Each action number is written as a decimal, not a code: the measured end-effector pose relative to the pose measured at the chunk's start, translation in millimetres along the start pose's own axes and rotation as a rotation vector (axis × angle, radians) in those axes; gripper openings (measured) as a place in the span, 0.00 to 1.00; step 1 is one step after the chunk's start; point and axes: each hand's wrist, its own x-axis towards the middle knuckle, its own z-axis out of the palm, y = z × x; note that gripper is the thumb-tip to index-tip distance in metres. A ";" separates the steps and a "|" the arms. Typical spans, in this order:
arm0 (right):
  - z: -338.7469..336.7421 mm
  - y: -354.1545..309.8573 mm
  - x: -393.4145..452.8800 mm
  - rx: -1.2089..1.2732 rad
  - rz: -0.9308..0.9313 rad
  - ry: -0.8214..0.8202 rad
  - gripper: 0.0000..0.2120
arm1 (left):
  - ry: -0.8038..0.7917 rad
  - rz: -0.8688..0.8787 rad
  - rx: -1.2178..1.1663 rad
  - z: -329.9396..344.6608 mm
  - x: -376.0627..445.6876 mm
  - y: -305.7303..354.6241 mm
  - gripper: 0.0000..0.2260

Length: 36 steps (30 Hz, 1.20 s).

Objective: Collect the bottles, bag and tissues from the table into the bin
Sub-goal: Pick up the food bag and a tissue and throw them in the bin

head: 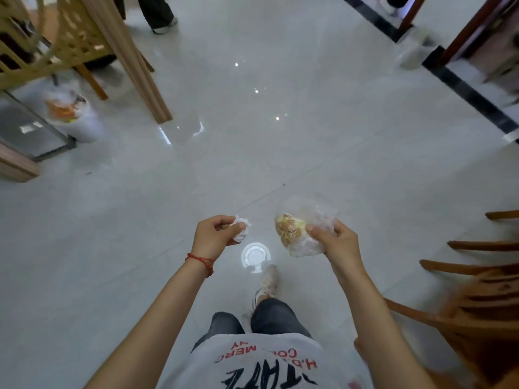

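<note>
Standing over the pale tiled floor [280, 164], the person pinches a crumpled tissue [241, 228] in the left hand [214, 234], while the right hand [337, 241] clutches a clear bag [303, 228]; the lined bin [75, 116] sits well apart, far left beside the wooden table leg [134, 57]

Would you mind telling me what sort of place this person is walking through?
Probably an indoor dining area: glossy tiled floor, wooden chairs on the right, and a lined bin holding rubbish beside a wooden lattice partition.
</note>
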 end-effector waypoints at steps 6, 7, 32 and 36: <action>-27.4 -32.5 44.8 0.094 0.012 0.108 0.23 | -0.130 0.021 0.092 57.6 55.2 50.8 0.05; -30.7 -36.9 47.9 0.102 0.010 0.120 0.26 | -0.145 0.032 0.103 65.6 61.0 57.6 0.05; -162.3 -102.9 173.2 0.653 0.129 0.831 0.10 | -0.875 0.090 0.500 381.6 219.8 193.1 0.06; -187.5 -125.4 203.3 0.688 0.112 0.865 0.10 | -0.897 0.083 0.507 423.2 238.8 208.4 0.02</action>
